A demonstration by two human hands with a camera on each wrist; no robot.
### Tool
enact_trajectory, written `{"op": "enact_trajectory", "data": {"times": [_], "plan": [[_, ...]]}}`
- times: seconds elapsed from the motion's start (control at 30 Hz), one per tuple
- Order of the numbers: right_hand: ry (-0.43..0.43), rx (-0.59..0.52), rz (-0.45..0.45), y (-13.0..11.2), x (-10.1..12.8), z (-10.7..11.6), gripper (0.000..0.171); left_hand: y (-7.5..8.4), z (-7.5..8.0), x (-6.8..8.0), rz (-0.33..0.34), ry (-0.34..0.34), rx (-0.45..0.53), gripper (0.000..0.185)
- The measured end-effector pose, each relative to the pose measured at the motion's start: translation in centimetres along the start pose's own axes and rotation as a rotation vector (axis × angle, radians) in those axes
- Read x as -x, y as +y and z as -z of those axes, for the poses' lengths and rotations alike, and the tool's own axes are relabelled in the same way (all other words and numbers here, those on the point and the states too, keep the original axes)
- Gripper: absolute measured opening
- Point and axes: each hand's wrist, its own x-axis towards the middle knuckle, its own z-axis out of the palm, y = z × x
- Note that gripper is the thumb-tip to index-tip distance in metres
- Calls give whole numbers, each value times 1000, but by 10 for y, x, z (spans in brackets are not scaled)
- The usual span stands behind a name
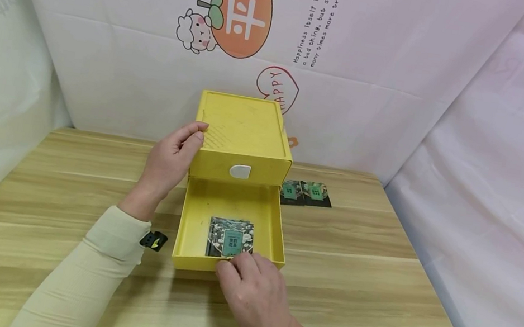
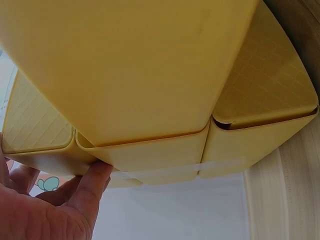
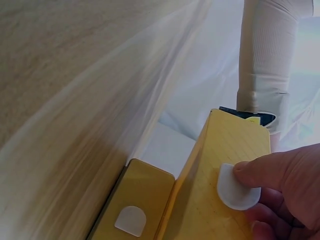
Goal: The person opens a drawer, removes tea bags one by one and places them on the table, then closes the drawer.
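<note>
Worktop of pale wood-grain board (image 1: pixel 375 293), walled on three sides by white printed cloth, carries a square yellow plastic drawer cabinet (image 1: pixel 241 132) near the middle of its far edge. The lower yellow drawer (image 1: pixel 192 221) is pulled out toward the near edge, and a dark patterned square packet with a green label (image 1: pixel 231 236) lies flat inside against the front wall. Two similar dark packets (image 1: pixel 305 192) lie on the board just beside the cabinet's right side.

The left hand (image 1: pixel 172 160) rests on the cabinet's upper left corner, fingers fairly straight along the top edge and holding nothing; the left wrist view shows its fingertips (image 2: pixel 95 175) touching the underside rim. The right hand (image 1: pixel 250 292) is at the drawer's front wall, thumb and fingers pinched on the white half-round pull tab (image 3: pixel 235 187), as the right wrist view shows; a matching tab (image 1: pixel 240 171) marks the closed drawer above.

Judging by this, the drawer is best moved straight along its track, with the left hand bracing the light cabinet so it cannot slide or tip, and the pull kept level so the packet stays flat and clear of the cabinet's opening.
</note>
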Motion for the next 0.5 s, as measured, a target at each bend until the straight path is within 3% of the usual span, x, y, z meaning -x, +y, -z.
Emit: {"op": "enact_trajectory", "data": {"times": [0.07,0.2,0.33,0.5], "plan": [[11,-18,-4,0,-1,1,35,0,0,0,1,1,-1,53],[-1,-69,-32,1,-3,6,9,1,0,1,1,-1,2,53],[7,-119,-58,4,-8,13,19,1,0,2,2,-1,0,53],[55,-170,-94,13,-18,22,17,1,0,2,4,0,1,53]]}}
